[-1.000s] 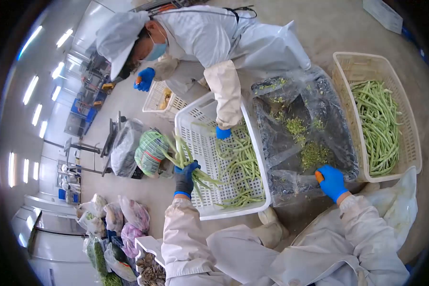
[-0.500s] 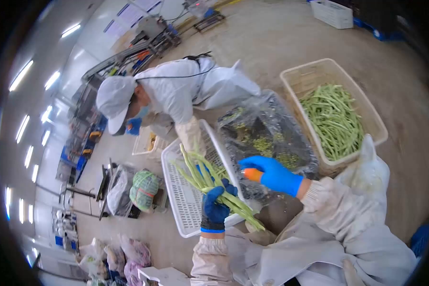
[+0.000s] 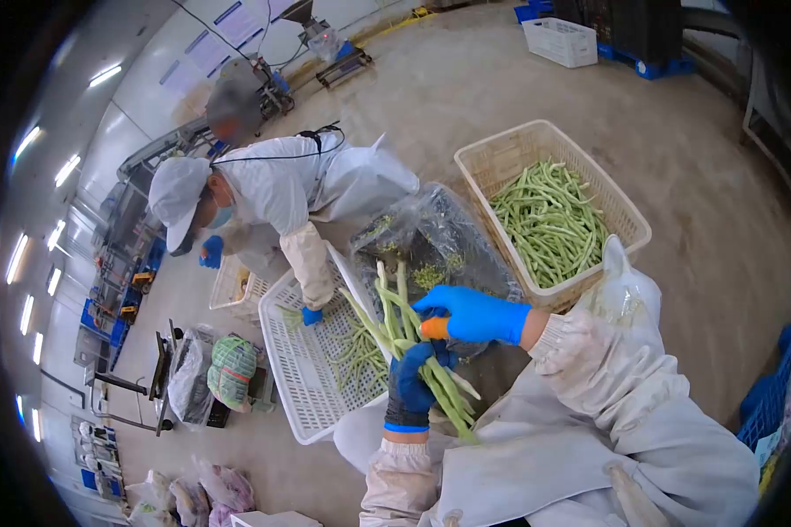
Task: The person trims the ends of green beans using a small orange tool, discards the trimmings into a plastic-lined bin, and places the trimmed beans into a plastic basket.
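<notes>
My left hand, in a dark blue glove, is closed around a bunch of long green beans. The bunch tilts, with ends sticking out above and below the fist. My right hand, in a bright blue glove, grips an orange-handled tool right beside the upper part of the bunch; its working end is hidden. Behind the bunch is a white perforated crate with some loose beans in it. A dark plastic bag with green scraps lies just beyond my hands.
A beige crate filled with green beans stands to the right. Across from me a co-worker bends over, one gloved hand in the white crate. A green wrapped bundle and plastic bags lie at left.
My view has swung to the right. The bunch in my left hand now overlaps the bag, and the tool has come up against it. The co-worker's hand shows inside the white crate.
</notes>
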Tool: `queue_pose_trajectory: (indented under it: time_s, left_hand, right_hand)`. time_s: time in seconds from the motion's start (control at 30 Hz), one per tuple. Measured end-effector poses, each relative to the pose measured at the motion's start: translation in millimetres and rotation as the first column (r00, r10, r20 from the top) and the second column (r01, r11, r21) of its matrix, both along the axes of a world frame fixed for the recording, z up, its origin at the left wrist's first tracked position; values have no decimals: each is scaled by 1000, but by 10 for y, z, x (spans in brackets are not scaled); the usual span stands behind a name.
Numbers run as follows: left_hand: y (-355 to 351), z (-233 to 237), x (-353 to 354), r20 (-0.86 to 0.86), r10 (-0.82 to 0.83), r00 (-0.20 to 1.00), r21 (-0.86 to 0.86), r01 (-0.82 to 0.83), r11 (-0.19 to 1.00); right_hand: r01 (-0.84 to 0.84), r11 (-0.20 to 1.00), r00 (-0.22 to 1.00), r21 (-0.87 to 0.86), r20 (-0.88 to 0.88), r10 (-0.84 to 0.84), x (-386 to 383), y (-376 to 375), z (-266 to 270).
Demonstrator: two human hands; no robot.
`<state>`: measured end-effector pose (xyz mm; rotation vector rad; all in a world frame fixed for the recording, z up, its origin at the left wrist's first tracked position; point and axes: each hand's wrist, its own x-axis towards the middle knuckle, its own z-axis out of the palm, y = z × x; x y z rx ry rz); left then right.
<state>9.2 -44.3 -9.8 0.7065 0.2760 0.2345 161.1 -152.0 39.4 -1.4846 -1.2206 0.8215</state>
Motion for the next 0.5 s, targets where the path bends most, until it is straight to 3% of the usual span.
queue_pose_trajectory:
  time_s: [0.07,0.1,0.13,0.2,0.27,0.3,0.4,0.43,0.5]
  left_hand:
    - [-17,78,-13,-163,147,976,343,-84,936]
    - [-58,174,-3,-187,218,958,419,-123,900]
    - [-48,202,-9,-180,212,960,420,-120,900]
    - [23,271,-48,-166,188,968,657,-33,753]
    - [46,404,-82,-171,152,974,682,6,731]
    - [33,478,-110,-196,121,973,706,54,706]
    - [123,475,-170,-242,108,964,749,115,653]
    - [144,468,-197,-240,105,965,731,109,673]
    - [156,514,-233,-249,104,963,723,113,682]
  right_hand:
    - [222,963,973,150,21,-228,0,-44,-8]
    - [223,962,973,155,29,-230,18,-64,38]
    - [262,948,956,182,81,-280,47,-99,92]
    - [306,928,931,214,138,-339,112,-140,191]
    - [189,952,923,239,288,-256,174,-147,268]
    - [102,981,970,167,201,-135,215,-143,318]
    - [19,998,991,64,130,-28,247,-230,455]
    - [17,998,990,57,135,-25,278,-250,480]
    - [-151,985,949,-87,267,169,327,-300,512]
